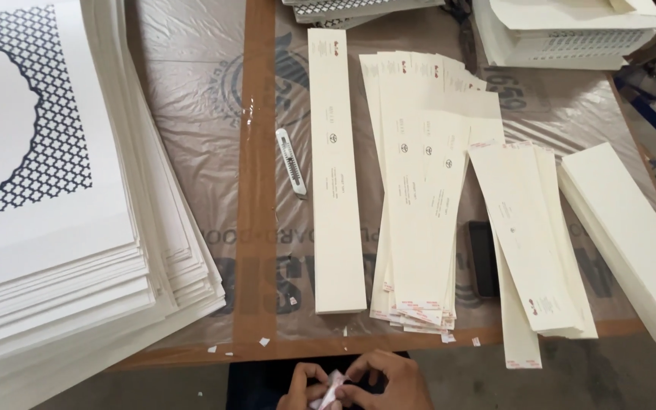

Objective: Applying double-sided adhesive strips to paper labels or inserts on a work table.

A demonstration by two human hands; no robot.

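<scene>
Both my hands are low at the bottom edge, below the table's front edge. My left hand (301,387) and my right hand (392,383) pinch a small crumpled white scrap (333,389) between their fingertips. Straight ahead on the table lies a neat stack of long cream card strips (337,171). To its right, a fanned pile of printed cream strips (419,190) shows red-and-white tape ends at its near edge. A grey utility knife (291,162) lies left of the neat stack.
A tall stack of large printed sheets (62,190) fills the left. More strip piles (529,243) and a plain cream stack (632,235) lie at the right, with a dark phone (483,258) between piles. Sheet stacks (563,34) stand at the back. Plastic film covers the table (206,144).
</scene>
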